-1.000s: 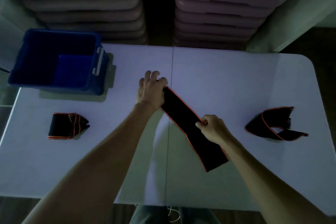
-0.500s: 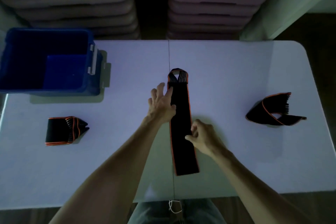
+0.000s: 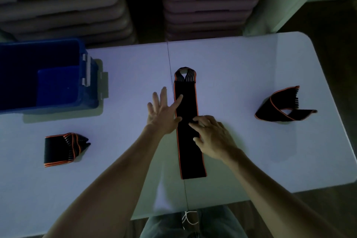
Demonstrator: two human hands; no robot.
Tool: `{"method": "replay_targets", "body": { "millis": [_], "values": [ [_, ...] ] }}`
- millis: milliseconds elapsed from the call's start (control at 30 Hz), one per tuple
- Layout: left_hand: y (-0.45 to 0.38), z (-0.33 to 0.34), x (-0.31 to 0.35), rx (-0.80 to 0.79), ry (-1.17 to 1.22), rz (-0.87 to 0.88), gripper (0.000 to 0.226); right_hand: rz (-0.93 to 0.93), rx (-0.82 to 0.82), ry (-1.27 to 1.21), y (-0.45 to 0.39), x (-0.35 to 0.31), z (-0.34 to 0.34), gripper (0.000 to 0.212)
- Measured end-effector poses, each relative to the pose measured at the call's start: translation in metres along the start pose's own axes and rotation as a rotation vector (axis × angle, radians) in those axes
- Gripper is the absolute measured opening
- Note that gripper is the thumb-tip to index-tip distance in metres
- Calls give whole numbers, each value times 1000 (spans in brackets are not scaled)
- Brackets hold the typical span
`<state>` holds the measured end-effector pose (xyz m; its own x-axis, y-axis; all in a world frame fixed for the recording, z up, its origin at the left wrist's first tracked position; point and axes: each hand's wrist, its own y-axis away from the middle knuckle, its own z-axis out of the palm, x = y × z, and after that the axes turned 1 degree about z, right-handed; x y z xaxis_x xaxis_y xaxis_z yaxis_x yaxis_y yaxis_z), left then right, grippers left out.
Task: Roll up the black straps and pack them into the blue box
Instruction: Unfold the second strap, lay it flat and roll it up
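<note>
A long black strap (image 3: 187,102) with orange edges lies flat and straight on the white table (image 3: 241,67), its looped end pointing away from me. My left hand (image 3: 164,112) rests spread beside its left edge, with forefinger and thumb on the fabric. My right hand (image 3: 212,135) presses fingertips on the strap's middle. A folded black strap (image 3: 61,149) sits at the left. Another loosely bent strap (image 3: 280,108) lies at the right. The blue box (image 3: 90,91) stands at the far left and looks empty.
Stacks of pale moulded cases (image 3: 202,0) rise behind the table's far edge. A seam (image 3: 170,60) runs down the table's middle. The table's right corner (image 3: 309,38) is rounded.
The strap went from diagonal to straight along the table seam and flat. My right hand has slid up the strap to its middle; my left hand has opened flat.
</note>
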<state>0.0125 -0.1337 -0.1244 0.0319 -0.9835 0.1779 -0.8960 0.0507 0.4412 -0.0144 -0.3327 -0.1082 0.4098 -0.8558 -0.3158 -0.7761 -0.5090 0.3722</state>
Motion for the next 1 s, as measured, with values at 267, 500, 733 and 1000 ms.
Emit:
{"method": "replay_targets", "body": {
  "millis": [267,500,733,1000],
  "values": [
    [0,-17,62,269,207,57,47,140,444,-204,53,56,-25,28],
    [-40,-42,181,158,437,227,37,514,754,-301,96,176,-79,28],
    [-113,-58,315,-21,459,147,51,1070,444,-755,90,262,-93,53],
    [-121,-25,326,-22,495,-118,28,689,-128,-696,72,298,-105,27]
  ]
}}
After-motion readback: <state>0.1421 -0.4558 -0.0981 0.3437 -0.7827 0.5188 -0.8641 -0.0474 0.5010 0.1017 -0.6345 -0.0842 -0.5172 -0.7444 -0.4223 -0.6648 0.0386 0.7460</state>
